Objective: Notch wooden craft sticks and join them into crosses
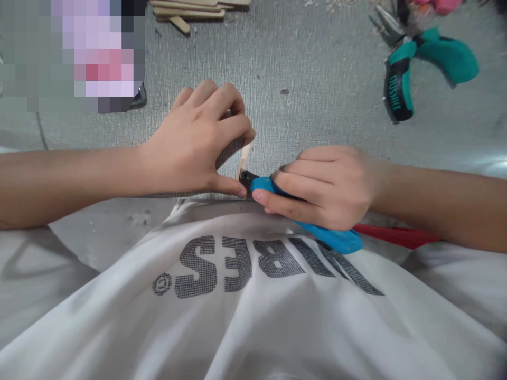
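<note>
My left hand is bent over the near edge of the table. Its index fingertip and thumb pinch the two ends of a short, pale wooden craft stick. My right hand is wrapped round the blue handles of a pair of pliers. Their small black jaws meet the lower part of the stick, close to my left thumb. Whether the jaws are closed on the wood, I cannot tell. Part of the handles is hidden by my right fingers.
Several wooden craft sticks lie at the far edge of view. Teal-and-black pliers rest on the grey table at upper right, near pink pieces. A red strip shows below my right wrist. The upper left is pixelated.
</note>
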The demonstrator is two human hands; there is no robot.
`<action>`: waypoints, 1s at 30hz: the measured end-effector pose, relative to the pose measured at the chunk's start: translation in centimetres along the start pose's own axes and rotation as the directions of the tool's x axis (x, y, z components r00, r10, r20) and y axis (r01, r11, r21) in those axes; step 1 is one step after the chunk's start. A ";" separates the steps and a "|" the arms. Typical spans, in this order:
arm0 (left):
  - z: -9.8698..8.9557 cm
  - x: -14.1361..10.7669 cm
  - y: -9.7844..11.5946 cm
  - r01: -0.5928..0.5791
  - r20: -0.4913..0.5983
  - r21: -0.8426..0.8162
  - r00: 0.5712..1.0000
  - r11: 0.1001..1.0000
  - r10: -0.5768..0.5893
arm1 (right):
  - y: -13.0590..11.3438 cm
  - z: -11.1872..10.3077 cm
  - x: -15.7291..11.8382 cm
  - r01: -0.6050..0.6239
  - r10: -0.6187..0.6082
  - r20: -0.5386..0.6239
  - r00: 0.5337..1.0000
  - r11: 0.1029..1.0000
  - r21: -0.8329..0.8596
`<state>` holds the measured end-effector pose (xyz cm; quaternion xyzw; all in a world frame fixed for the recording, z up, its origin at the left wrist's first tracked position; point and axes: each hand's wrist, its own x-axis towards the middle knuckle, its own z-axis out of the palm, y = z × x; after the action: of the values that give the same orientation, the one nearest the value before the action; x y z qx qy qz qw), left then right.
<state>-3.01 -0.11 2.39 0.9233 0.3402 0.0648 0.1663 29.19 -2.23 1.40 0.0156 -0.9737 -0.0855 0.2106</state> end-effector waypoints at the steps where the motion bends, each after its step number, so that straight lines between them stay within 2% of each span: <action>1: 0.0 0.0 0.0 -0.002 -0.004 0.001 1.000 1.000 0.002 | 0.0 0.1 -0.1 0.001 -0.001 0.002 1.000 1.000 -0.003; 8: 0.0 0.1 0.0 0.015 -0.004 -0.061 1.000 0.998 -0.015 | 0.0 -0.4 1.1 -0.020 0.019 -0.064 0.998 1.000 -0.021; 13: 0.0 0.2 0.1 0.004 0.021 0.038 1.000 0.999 -0.004 | 0.3 -0.4 1.3 -0.052 0.043 -0.093 0.995 0.993 -0.101; 15: 0.1 0.1 0.1 0.000 0.018 0.040 1.000 0.999 -0.001 | 0.1 -0.2 0.8 -0.093 0.094 -0.080 0.992 0.996 0.011; 17: 0.1 0.1 0.0 0.011 -0.005 -0.016 1.000 1.000 -0.011 | -0.1 0.0 0.0 -0.222 0.233 -0.034 0.972 0.954 0.200; 18: 0.1 0.1 -0.2 0.018 -0.015 -0.054 1.000 0.998 -0.019 | -0.2 0.0 -0.5 -0.339 0.351 0.014 0.936 0.890 0.306; 19: 0.0 0.1 -0.3 0.021 -0.020 -0.087 1.000 0.996 -0.023 | -0.2 -0.2 -0.9 -0.402 0.415 0.033 0.909 0.854 0.330; 21: 0.0 0.2 -0.8 0.004 -0.010 -0.126 1.000 0.992 -0.005 | 0.0 -0.8 -1.7 -0.495 0.474 0.159 0.866 0.771 0.400; 22: -0.1 0.3 -1.1 -0.015 -0.001 -0.134 1.000 0.991 0.015 | 0.1 -1.2 -2.0 -0.553 0.546 0.142 0.826 0.733 0.396; 24: -0.1 0.5 -1.8 -0.059 0.019 -0.140 0.998 0.988 0.062 | 0.4 -1.8 -2.2 -0.573 0.552 0.190 0.812 0.688 0.445; 26: -0.1 0.7 -2.5 -0.087 0.035 -0.158 0.995 0.984 0.094 | 0.5 -2.0 -2.1 -0.534 0.511 0.197 0.837 0.680 0.503; 28: 0.0 0.8 -3.1 -0.098 0.041 -0.193 0.993 0.976 0.107 | 0.3 -1.7 -1.7 -0.501 0.496 0.165 0.853 0.684 0.530; 30: 0.0 0.9 -3.6 -0.105 0.037 -0.229 0.992 0.968 0.117 | 0.0 -0.9 -1.3 -0.520 0.518 0.175 0.838 0.656 0.547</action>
<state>-4.52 3.03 1.17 0.9172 0.2740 0.0892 0.2753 30.76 -2.31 1.64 -0.2000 -0.9166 0.2754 0.2097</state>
